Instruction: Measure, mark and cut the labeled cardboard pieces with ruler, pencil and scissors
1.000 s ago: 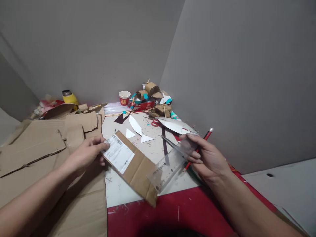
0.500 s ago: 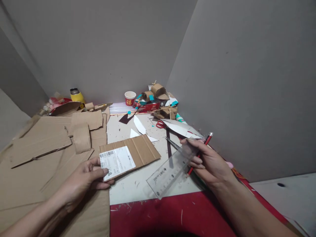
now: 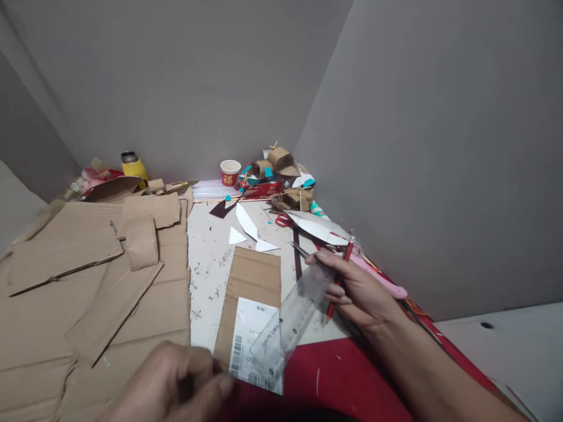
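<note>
My left hand [image 3: 185, 381] grips the near edge of a brown cardboard strip [image 3: 253, 281] that carries a white shipping label [image 3: 248, 334]. The strip lies lengthwise on the table, label end towards me. My right hand [image 3: 356, 287] holds a clear plastic ruler [image 3: 290, 322] and a red pencil [image 3: 338, 281] together. The ruler slants down to the left, and its lower end overlaps the label.
Large cardboard sheets [image 3: 88, 275] cover the table's left side. White paper scraps [image 3: 246, 225], red scissors [image 3: 281, 220], a red paper cup [image 3: 230, 173], a yellow bottle [image 3: 132, 166] and cardboard models [image 3: 281, 164] lie at the back. A pink tool [image 3: 382, 280] lies near the right wall.
My left hand turned the cardboard strip from slanting to lengthwise and pulled it towards me. The ruler in my right hand swung down over the label.
</note>
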`<state>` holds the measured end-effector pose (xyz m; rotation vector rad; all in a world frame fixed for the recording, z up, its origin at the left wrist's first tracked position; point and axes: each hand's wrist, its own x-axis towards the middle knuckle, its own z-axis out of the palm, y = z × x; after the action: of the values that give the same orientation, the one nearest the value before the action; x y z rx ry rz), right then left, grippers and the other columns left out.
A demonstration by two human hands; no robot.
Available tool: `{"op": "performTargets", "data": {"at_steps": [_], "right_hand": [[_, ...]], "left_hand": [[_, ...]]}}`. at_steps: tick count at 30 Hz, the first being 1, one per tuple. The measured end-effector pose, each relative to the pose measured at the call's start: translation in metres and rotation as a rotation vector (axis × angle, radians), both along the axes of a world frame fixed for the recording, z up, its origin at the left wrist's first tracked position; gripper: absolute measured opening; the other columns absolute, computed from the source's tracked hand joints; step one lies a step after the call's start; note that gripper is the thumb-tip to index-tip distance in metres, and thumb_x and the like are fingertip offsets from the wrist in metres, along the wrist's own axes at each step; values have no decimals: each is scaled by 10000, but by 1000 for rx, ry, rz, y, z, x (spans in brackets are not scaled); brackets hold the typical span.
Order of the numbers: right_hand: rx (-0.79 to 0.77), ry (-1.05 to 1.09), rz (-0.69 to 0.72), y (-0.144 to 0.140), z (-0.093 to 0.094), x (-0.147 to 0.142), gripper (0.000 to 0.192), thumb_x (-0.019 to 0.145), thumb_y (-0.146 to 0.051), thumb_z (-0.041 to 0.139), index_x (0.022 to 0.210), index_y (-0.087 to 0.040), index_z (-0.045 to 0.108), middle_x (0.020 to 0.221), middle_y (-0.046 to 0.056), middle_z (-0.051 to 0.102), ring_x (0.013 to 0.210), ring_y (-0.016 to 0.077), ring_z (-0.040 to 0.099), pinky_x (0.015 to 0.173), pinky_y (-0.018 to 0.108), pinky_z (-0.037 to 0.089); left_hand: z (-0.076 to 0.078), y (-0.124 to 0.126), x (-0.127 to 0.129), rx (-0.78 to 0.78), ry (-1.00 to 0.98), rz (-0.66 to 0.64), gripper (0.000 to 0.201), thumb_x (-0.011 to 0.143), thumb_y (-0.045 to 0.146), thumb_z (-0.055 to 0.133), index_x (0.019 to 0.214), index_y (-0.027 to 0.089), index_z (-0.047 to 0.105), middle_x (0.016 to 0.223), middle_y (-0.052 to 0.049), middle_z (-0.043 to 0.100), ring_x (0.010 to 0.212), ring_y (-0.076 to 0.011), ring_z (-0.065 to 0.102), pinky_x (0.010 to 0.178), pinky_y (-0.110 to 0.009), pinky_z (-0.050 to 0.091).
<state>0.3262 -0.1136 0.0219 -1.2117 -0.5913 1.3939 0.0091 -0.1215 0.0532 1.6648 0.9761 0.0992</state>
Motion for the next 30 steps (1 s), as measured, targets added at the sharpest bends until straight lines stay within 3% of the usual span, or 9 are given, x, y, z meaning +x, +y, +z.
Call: {"op": "performTargets", "data": {"at_steps": [3, 6, 10, 13, 17, 21, 26, 28, 30], "right_hand": [[-25, 21, 47, -1, -2, -3, 287, 690, -397, 796, 766, -136, 705, 408, -88, 380, 335, 12, 187, 317, 128, 112], [-84, 39, 46, -2, -2, -9, 329, 657, -356, 810, 868, -118, 727, 440, -84, 407, 336, 8, 206, 322, 131, 86], [-113, 49, -3, -2, -5, -16, 313, 677, -346, 788, 899, -139, 709, 494, -73, 446, 341, 2, 235, 335, 133, 93], [-135, 51, -17, -1, -11, -19, 309, 682, -334, 782, 896, -141, 671, 481, -86, 433, 341, 10, 239, 333, 134, 92], [-179, 72, 65, 0, -19, -24, 370, 673, -332, 793, 949, -130, 650, 481, -84, 468, 332, 12, 240, 326, 139, 80], [-183, 133, 203, -2, -21, -32, 297, 684, -348, 794, 817, -145, 622, 442, -93, 447, 319, 6, 205, 311, 140, 75], [-197, 67, 323, -4, -20, -37, 366, 712, -412, 787, 655, -175, 514, 421, -93, 422, 300, 3, 207, 290, 147, 75], [-211, 46, 298, -4, -21, -37, 369, 703, -415, 789, 644, -175, 515, 414, -92, 425, 291, 4, 214, 290, 151, 73], [-212, 48, 256, -3, -22, -35, 318, 699, -401, 788, 705, -156, 586, 416, -93, 432, 289, 6, 219, 296, 152, 72]], "left_hand": [[-8, 21, 4, 538, 69, -79, 306, 944, 428, 432, 866, 217, 640, 875, -78, 682, 794, -226, 635, 732, -353, 523], [-30, 37, 15, 780, 117, -107, 389, 926, 325, 458, 1261, 167, 579, 1353, -199, 578, 1210, -333, 575, 1000, -506, 474], [-51, 43, 30, 788, 94, -129, 464, 925, 276, 459, 1377, 175, 490, 1443, -199, 507, 1262, -308, 561, 1041, -486, 478], [-55, 40, 32, 785, 43, -138, 442, 943, 305, 448, 1365, 185, 492, 1428, -185, 531, 1270, -285, 564, 1045, -455, 487], [-59, 32, 26, 854, -23, -142, 431, 948, 313, 457, 1369, 222, 482, 1382, -147, 588, 1253, -267, 584, 1010, -410, 522], [-53, 25, 22, 844, -48, -181, 367, 906, 274, 495, 1263, 230, 573, 1273, -124, 664, 1115, -264, 667, 920, -362, 572], [-36, 33, 22, 628, -53, -198, 247, 954, 260, 425, 1081, 245, 637, 1007, -71, 731, 905, -207, 698, 802, -320, 582], [-33, 40, 21, 638, -41, -166, 267, 968, 282, 409, 1103, 224, 632, 1008, -86, 727, 907, -212, 694, 790, -327, 581], [-35, 47, 21, 744, 4, -146, 322, 973, 298, 399, 1181, 189, 618, 1148, -138, 697, 1024, -250, 672, 864, -387, 570]]}}
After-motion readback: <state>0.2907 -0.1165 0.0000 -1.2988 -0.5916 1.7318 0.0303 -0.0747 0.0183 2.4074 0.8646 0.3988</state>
